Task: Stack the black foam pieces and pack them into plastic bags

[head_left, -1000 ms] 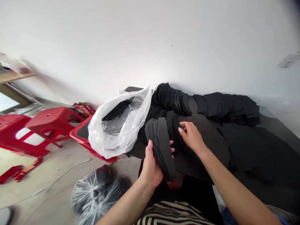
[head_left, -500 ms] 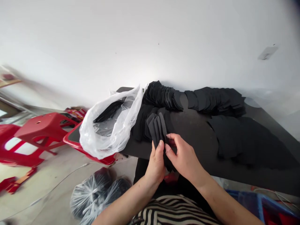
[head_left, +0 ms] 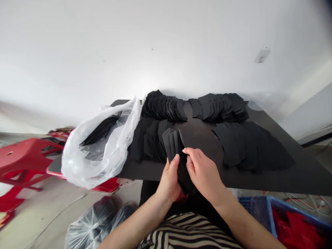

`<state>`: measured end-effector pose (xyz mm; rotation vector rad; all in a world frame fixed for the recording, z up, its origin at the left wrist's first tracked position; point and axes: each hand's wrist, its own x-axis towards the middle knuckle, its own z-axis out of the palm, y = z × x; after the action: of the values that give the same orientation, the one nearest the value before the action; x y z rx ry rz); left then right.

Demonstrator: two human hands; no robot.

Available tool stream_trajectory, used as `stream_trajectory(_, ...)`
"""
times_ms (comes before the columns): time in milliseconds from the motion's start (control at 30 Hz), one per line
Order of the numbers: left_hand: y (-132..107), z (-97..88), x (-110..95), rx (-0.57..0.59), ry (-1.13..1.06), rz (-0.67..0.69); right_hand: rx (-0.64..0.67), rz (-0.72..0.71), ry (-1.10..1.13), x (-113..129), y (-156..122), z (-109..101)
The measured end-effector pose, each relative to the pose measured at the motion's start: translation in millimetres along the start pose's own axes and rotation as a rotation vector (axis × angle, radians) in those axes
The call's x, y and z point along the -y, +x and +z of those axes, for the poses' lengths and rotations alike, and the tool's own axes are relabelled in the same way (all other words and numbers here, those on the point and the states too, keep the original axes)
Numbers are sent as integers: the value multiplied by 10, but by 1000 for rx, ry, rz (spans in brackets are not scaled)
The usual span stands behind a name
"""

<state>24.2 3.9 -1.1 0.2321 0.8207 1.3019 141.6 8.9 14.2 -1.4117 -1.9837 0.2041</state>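
Gripping black cutouts (head_left: 178,162) at the table's near edge (head_left: 259,183), the left hand (head_left: 168,183) curls, the right hand (head_left: 203,171) pinches.

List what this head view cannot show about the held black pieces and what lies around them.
Head view:
Held black pieces: their number, as dark edges merge and the left hand and right hand cover them.
Clear bags: contents blurred by the film, lower part cut off by the bottom edge.
Red things in the blue crate: shapes unclear, cut off by the bottom edge.
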Motion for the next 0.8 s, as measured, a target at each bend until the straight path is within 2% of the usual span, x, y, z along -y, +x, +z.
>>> stream_trajectory(67, 13, 9, 54, 2, 42, -26, 66, -26, 4, 23, -27, -8)
stream_trajectory(133, 26, 14, 70, -26, 76, -36, 79, -28, 26, 7, -31, -31)
stream_trajectory(233, 48, 24, 9, -62, 90, -68, 1, 17, 82, -146, 7, -124)
stream_trajectory(333, 68, 41, -101, 3, 119, -160, -117, 84, 49, -474, 71, -288)
stream_trajectory(433, 57, 74, -180, 32, 145, -207, -153, 167, -95, -900, 134, -454)
stream_trajectory(600, 4, 137, -225, 36, 90, -308, -75, 350, -371, -1486, 212, -586)
stream_trajectory(700, -7, 118, -252, 86, 35, -371, 29, 425, -536, -1673, 210, -615)
stream_trajectory(800, -11, 61, -274, 132, 10, -393, 75, 407, -716, -1709, 179, -639)
